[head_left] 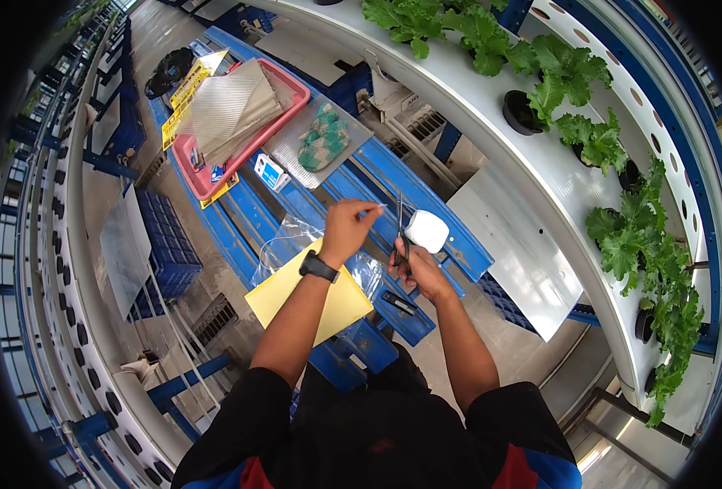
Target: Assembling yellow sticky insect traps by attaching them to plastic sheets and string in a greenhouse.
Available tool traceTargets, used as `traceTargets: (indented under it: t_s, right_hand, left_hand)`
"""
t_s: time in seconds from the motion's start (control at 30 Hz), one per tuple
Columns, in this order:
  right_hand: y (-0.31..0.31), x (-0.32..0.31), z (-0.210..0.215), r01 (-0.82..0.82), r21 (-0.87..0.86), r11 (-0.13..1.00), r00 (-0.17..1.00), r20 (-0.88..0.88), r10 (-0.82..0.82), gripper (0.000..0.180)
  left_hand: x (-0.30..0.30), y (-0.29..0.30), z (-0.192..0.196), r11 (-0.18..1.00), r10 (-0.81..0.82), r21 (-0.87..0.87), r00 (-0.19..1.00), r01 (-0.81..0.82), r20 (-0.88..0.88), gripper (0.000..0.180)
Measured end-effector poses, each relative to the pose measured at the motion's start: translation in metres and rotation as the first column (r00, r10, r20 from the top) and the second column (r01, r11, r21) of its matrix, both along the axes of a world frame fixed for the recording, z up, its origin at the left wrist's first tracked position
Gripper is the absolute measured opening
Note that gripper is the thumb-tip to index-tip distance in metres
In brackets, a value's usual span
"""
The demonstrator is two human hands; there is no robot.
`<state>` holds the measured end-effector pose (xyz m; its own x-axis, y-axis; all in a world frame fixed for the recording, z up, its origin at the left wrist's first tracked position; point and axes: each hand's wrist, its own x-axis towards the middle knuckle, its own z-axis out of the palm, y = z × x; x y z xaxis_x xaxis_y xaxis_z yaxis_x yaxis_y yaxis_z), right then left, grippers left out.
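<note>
My left hand (pixel 351 230), with a dark watch at its wrist, is closed in a pinch on a small whitish piece whose kind I cannot make out. In my right hand (pixel 418 270) is a pair of scissors (pixel 400 218), fingers round the dark handles and blades pointing away from me. A white rounded block or roll (pixel 428 231) sits just right of the blades. Under my left forearm lies a yellow sheet (pixel 296 308), partly over a clear plastic bag (pixel 367 273). A small black object (pixel 398 302) rests below my right hand on the blue slatted bench (pixel 377 346).
Farther along the bench are a blue-and-white box (pixel 271 173), green-and-white checked cloth (pixel 324 138) and a pink tray (pixel 297 88) with stacked ribbed sheets (pixel 226 102). White planting channels (pixel 532 191) with leafy plants (pixel 569 73) curve along the right. A blue crate (pixel 169 240) stands left.
</note>
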<state>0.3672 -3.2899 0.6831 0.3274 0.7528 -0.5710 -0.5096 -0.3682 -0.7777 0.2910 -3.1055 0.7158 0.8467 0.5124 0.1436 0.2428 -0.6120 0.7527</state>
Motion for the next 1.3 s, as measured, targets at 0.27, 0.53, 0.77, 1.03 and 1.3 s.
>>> traceTargets:
  t_s: [0.27, 0.53, 0.77, 1.03, 1.3]
  right_hand:
    - [-0.068, -0.012, 0.033, -0.042, -0.194, 0.98, 0.409, 0.891, 0.194, 0.027]
    - [-0.103, -0.004, 0.022, 0.143, -0.43, 0.892, 0.315, 0.874, 0.371, 0.032]
    - [-0.103, 0.013, -0.009, 0.022, -0.43, 0.902, 0.403, 0.83, 0.386, 0.024]
    - [-0.082, -0.03, 0.043, -0.118, -0.25, 0.961, 0.423, 0.863, 0.277, 0.026]
    - [-0.058, -0.084, -0.005, -0.156, -0.154, 0.976, 0.158, 0.971, 0.179, 0.034]
  left_hand:
    - [-0.109, 0.06, 0.096, 0.962, 0.24, -0.199, 0.922, -0.185, 0.303, 0.013]
    - [-0.182, 0.072, 0.198, 0.927, 0.289, 0.147, 0.906, -0.346, 0.311, 0.015]
    - [-0.24, 0.051, 0.227, 0.851, 0.491, -0.431, 0.747, -0.301, 0.449, 0.017]
    - [-0.242, -0.015, 0.226, 0.851, 0.524, -0.249, 0.786, -0.463, 0.328, 0.016]
    - [-0.23, -0.039, 0.229, 0.876, 0.429, 0.04, 0.815, -0.48, 0.39, 0.02]
